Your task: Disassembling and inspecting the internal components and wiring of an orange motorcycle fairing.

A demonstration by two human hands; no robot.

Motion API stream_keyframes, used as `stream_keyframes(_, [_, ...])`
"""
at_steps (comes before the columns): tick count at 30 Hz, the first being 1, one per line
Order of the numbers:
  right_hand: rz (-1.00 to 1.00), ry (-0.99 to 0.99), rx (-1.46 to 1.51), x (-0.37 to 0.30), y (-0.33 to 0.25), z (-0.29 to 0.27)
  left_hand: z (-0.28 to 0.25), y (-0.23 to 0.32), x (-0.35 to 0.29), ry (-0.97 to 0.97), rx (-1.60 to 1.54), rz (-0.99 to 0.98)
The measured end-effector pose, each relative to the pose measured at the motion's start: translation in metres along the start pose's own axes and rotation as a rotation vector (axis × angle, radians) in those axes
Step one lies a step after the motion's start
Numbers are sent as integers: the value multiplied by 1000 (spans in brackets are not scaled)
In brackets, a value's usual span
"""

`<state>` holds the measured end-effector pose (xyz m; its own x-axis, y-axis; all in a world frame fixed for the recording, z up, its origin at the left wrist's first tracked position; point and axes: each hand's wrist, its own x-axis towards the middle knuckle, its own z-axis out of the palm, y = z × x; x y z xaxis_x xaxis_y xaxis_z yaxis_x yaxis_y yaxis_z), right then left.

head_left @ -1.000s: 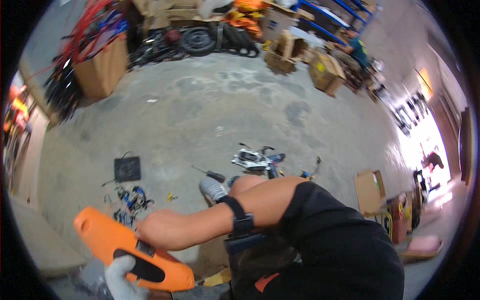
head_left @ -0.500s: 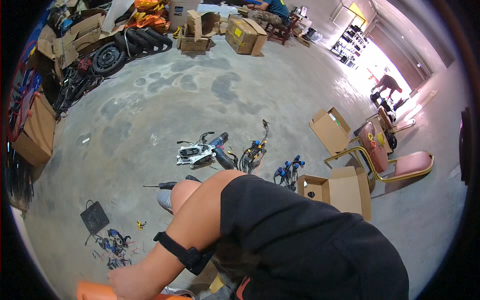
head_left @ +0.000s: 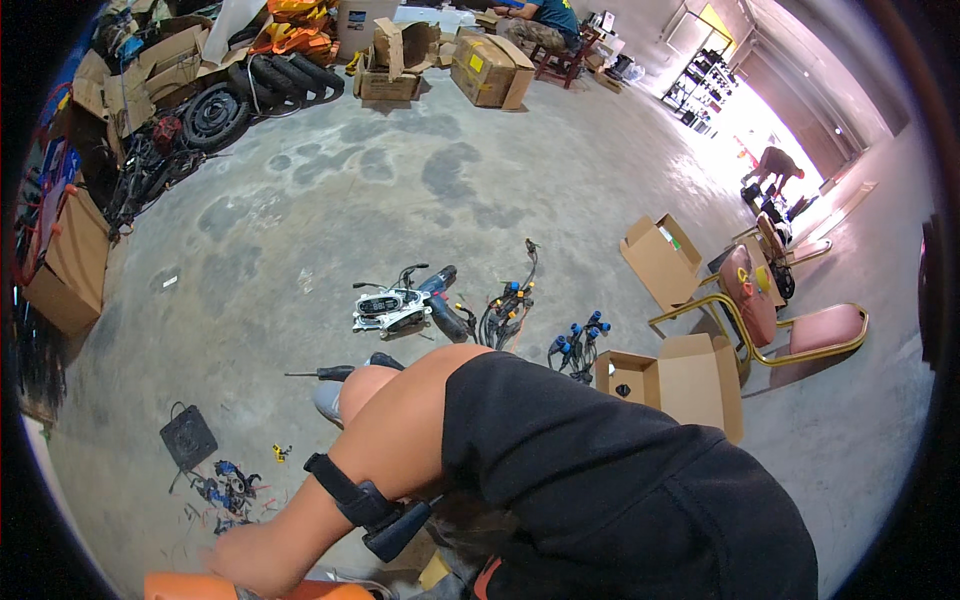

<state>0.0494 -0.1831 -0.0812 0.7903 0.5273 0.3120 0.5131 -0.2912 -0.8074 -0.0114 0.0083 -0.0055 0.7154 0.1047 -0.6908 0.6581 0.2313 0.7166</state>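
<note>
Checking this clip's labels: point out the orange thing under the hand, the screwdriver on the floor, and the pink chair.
orange thing [head_left: 190, 587], head view, its top surface at the lower edge.
screwdriver [head_left: 335, 373], head view, its dark handle.
pink chair [head_left: 825, 327], head view, its seat cushion.

The person wears a black short-sleeved shirt [head_left: 620, 490] with 1 bare forearm showing below it, a black strap [head_left: 340, 490] buckled around the wrist carrying a small black device [head_left: 397, 528], and a sliver of orange trim at the waist.
</note>
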Motion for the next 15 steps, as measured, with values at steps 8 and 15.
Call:
stream_keyframes(8, [134, -458, -147, 14, -1, -29, 24, 3, -14, 19, -7, 101])
stream_keyframes(15, [68, -209, -316, 4, 4, -17, 25, 2, -13, 44, 11, 117])
